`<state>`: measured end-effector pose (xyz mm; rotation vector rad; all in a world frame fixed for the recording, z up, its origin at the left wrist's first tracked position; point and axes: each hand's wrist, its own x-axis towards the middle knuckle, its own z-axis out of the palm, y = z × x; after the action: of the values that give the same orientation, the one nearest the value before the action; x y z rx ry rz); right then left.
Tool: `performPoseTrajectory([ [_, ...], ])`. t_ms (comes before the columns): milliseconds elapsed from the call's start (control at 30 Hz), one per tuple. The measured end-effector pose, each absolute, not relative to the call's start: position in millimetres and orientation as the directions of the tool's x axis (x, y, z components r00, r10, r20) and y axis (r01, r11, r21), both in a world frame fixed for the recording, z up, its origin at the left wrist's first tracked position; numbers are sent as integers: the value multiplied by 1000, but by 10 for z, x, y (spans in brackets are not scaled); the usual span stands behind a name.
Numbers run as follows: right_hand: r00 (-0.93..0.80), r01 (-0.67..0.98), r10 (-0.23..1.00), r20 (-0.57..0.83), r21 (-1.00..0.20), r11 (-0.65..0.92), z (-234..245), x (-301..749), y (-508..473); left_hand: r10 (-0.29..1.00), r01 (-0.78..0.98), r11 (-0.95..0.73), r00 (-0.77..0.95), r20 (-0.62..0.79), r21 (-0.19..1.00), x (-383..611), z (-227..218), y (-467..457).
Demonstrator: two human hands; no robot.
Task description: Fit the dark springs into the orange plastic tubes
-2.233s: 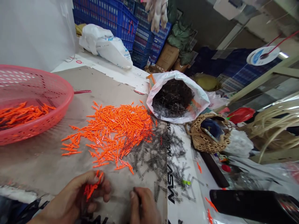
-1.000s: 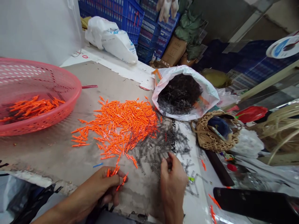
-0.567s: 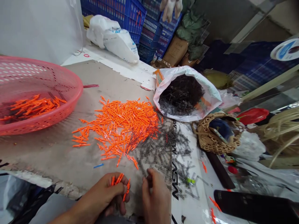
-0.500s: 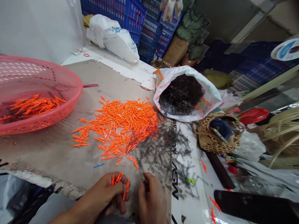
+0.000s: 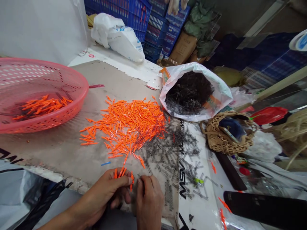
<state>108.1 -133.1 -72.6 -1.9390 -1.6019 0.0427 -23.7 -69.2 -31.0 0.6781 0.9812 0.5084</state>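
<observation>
My left hand (image 5: pixel 111 187) is closed on several small orange plastic pieces, which stick out between the thumb and fingers. Close beside it, my right hand (image 5: pixel 150 199) has its fingers pressed together at the table's near edge. Anything in that pinch is hidden. A loose pile of the same orange pieces (image 5: pixel 129 119) lies in front of both hands. Against its right side, thin dark coil springs (image 5: pixel 165 163) are scattered over the cardboard and the white sheet. A short blue strip (image 5: pixel 106 163) lies just beyond my left hand.
A pink plastic basket (image 5: pixel 72 110) with more orange pieces stands at the left. An open white bag (image 5: pixel 165 95) full of dark springs lies beyond the pile. To the right are a woven bag (image 5: pixel 213 140) holding a phone and a black object (image 5: pixel 259 207).
My right hand has moved left, closer to my left hand, and its fingers have drawn together. My left hand keeps its orange pieces. The view has shifted slightly.
</observation>
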Motion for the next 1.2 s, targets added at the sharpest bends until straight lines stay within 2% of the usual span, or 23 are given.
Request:
performPoseTrajectory([
  [167,413,724,846,337,-685,-81,-684,1002,-1402,682,-91,687,423,-596,721,-204,-278,-660],
  [367,424,653,857,291,-754,-67,-586,904,-1431,699,-96,668,421,-578,738,-208,-300,-654],
  [600,420,650,860,291,-757,-62,-596,879,-1441,709,-92,650,429,-559,754,-217,-322,-676],
  [867,450,736,802,392,-672,-84,-567,770,-1440,728,-100,627,429,-535,772,-213,-331,-702],
  [1200,456,740,783,423,-669,-69,-586,751,-1435,775,7,517,421,-471,856,-240,-379,-715],
])
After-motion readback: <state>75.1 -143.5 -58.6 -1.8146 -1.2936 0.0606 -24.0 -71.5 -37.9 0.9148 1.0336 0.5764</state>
